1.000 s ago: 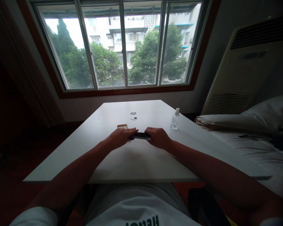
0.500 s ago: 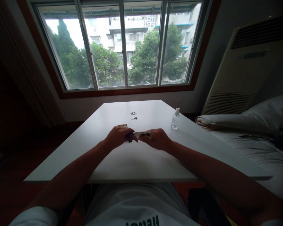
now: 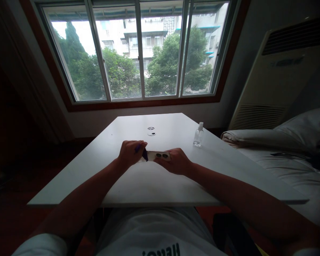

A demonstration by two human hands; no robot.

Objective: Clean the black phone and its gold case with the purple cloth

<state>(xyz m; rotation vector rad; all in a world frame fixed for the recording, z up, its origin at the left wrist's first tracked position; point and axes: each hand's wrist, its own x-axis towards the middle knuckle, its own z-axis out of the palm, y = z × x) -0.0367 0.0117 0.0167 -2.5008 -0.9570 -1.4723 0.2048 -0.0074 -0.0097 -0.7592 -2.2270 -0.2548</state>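
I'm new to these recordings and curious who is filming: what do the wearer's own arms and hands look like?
The left hand and right hand are bare: no gloves, and no watch or ring shows. The forearms are uncovered up to short white sleeves of a white T-shirt with dark lettering on the chest.

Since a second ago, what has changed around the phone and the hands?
The phone has been turned over: its dark screen faced up, now its pale back with two lenses does. The left hand, pinching the purple cloth, has shifted slightly left; the right hand still grips the phone's end. The spray bottle and table are as before.
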